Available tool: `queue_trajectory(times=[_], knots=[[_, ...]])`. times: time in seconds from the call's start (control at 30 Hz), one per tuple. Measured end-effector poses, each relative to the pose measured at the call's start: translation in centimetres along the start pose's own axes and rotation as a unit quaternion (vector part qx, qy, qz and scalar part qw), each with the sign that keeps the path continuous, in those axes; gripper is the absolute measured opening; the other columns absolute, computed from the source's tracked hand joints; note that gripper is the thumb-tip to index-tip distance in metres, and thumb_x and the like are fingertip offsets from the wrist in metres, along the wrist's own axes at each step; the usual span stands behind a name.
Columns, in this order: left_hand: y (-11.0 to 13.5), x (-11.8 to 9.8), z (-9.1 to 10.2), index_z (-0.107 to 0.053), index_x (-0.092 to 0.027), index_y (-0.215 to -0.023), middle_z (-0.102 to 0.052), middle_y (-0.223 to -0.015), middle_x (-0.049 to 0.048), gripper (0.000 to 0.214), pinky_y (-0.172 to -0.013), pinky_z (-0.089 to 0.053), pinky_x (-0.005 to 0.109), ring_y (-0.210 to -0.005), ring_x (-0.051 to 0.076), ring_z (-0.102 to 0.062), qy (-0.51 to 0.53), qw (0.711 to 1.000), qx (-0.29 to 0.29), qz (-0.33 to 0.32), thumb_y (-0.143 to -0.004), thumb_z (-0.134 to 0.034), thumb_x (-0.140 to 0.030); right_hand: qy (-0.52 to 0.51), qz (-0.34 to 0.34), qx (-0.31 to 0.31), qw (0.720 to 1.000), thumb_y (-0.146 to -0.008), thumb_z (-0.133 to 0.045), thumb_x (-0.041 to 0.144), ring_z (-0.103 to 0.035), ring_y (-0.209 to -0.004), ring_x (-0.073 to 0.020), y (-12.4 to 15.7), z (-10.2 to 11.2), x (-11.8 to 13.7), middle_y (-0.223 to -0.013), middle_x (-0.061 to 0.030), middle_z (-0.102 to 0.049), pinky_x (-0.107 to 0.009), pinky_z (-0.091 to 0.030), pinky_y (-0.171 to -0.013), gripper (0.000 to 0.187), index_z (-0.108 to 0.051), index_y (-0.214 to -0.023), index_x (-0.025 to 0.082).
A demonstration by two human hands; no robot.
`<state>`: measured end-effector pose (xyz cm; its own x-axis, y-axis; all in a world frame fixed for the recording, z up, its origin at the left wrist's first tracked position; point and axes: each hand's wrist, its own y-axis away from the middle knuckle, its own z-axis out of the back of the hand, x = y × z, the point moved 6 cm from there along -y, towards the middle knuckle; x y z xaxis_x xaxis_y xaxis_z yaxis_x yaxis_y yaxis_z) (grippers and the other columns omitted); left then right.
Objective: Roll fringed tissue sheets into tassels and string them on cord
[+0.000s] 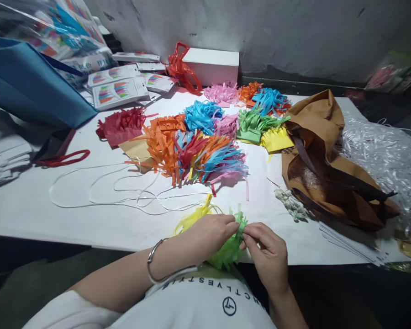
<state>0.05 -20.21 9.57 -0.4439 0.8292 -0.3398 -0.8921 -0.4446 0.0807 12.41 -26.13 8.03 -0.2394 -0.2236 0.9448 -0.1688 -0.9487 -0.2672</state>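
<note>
My left hand (pixel 214 234) is closed on a light green paper tassel (pixel 228 251) at the table's front edge, close to my body. From the right, my right hand (pixel 267 246) pinches the same tassel near its middle with thumb and forefinger. Fringed strips spread above and below the fingers. A yellow tassel (pixel 195 217) lies just behind my left wrist, partly covered by it. White string (pixel 147 201) runs in loose loops over the table to the left of it. What exactly lies between the fingertips is too small to make out.
Fringed paper bundles in several colours, such as orange (pixel 162 146) and blue (pixel 202 116), cover the table's middle. A brown bag (pixel 315 114) and clear plastic strands (pixel 387 155) stand right. Flat packages (pixel 119 93), a white box (pixel 210 66) and a blue bag (pixel 41 87) sit behind and left.
</note>
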Motion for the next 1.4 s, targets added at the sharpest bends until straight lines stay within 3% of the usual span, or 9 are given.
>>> queue_trajectory(times=[0.1, 0.3, 0.57, 0.8, 1.03, 1.13, 1.4], knots=[[0.0, 0.0, 0.0, -0.060, -0.016, -0.086, -0.063, -0.079, 0.0016, 0.021, -0.056, -0.039, 0.026, -0.069, 0.018, -0.060, -0.013, 1.000, 0.022, -0.003, -0.078, -0.057, 0.003, 0.011, -0.019, 0.013, 1.000, -0.089, -0.061, 0.011, -0.066, -0.060, -0.0107, -0.3, 0.0, 0.2, -0.082, -0.0006, -0.067, -0.021, -0.055, -0.060, 0.015, -0.071, -0.086, 0.021], [-0.1, -0.2, -0.3, -0.061, -0.016, -0.087, -0.065, -0.083, 0.0041, 0.011, -0.054, -0.041, 0.028, -0.070, 0.021, -0.063, -0.055, 0.996, 0.060, -0.023, -0.087, -0.059, -0.005, 0.040, -0.057, 0.030, 0.997, -0.086, -0.061, 0.012, -0.068, -0.060, -0.0117, -0.4, -0.3, 0.2, -0.079, -0.0007, -0.069, -0.020, -0.056, -0.057, 0.013, -0.069, -0.081, 0.020], [-0.2, -0.1, -1.1, -0.061, -0.015, -0.083, -0.065, -0.080, 0.0057, 0.014, -0.053, -0.039, 0.028, -0.068, 0.021, -0.062, -0.050, 0.997, 0.053, 0.012, -0.083, -0.058, -0.001, 0.135, 0.033, -0.029, 0.990, -0.079, -0.057, 0.006, -0.054, -0.062, -0.0100, -0.5, -1.0, 1.1, -0.071, 0.0024, -0.058, -0.020, -0.046, -0.060, 0.015, -0.059, -0.076, 0.020], [0.3, 0.4, -0.4, -0.059, -0.016, -0.081, -0.061, -0.073, 0.0013, 0.014, -0.054, -0.034, 0.023, -0.064, 0.015, -0.058, 0.119, 0.992, -0.027, 0.012, -0.089, -0.052, -0.006, 0.060, -0.030, -0.036, 0.997, -0.074, -0.055, 0.007, -0.051, -0.064, -0.0112, -0.3, -0.9, -0.2, -0.071, 0.0030, -0.053, -0.021, -0.045, -0.060, 0.014, -0.056, -0.075, 0.021], [0.7, 0.8, 0.9, -0.064, -0.015, -0.090, -0.067, -0.079, 0.0028, 0.018, -0.061, -0.039, 0.021, -0.069, 0.014, -0.060, 0.229, 0.973, -0.034, 0.006, -0.087, -0.051, -0.003, -0.073, -0.120, 0.005, 0.990, -0.084, -0.052, 0.014, -0.057, -0.053, -0.0107, 0.0, -0.9, -1.8, -0.069, 0.0040, -0.056, -0.022, -0.048, -0.051, 0.008, -0.053, -0.081, 0.021], [0.8, 0.8, 0.9, -0.066, -0.016, -0.098, -0.069, -0.084, 0.0041, 0.023, -0.064, -0.042, 0.021, -0.073, 0.015, -0.062, 0.231, 0.972, -0.041, 0.007, -0.086, -0.051, -0.002, -0.097, -0.124, 0.014, 0.987, -0.087, -0.057, 0.018, -0.059, -0.056, -0.0109, 0.0, -1.0, -1.5, -0.070, 0.0035, -0.057, -0.022, -0.049, -0.054, 0.006, -0.057, -0.081, 0.021], [0.6, 0.5, 0.7, -0.065, -0.015, -0.090, -0.068, -0.077, 0.0038, 0.019, -0.059, -0.040, 0.022, -0.067, 0.015, -0.060, 0.219, 0.973, -0.073, 0.013, -0.089, -0.047, -0.009, -0.097, -0.114, -0.020, 0.989, -0.089, -0.064, 0.019, -0.063, -0.061, -0.0109, 0.7, -1.1, -1.4, -0.081, 0.0021, -0.059, -0.023, -0.053, -0.060, 0.004, -0.061, -0.090, 0.021]])
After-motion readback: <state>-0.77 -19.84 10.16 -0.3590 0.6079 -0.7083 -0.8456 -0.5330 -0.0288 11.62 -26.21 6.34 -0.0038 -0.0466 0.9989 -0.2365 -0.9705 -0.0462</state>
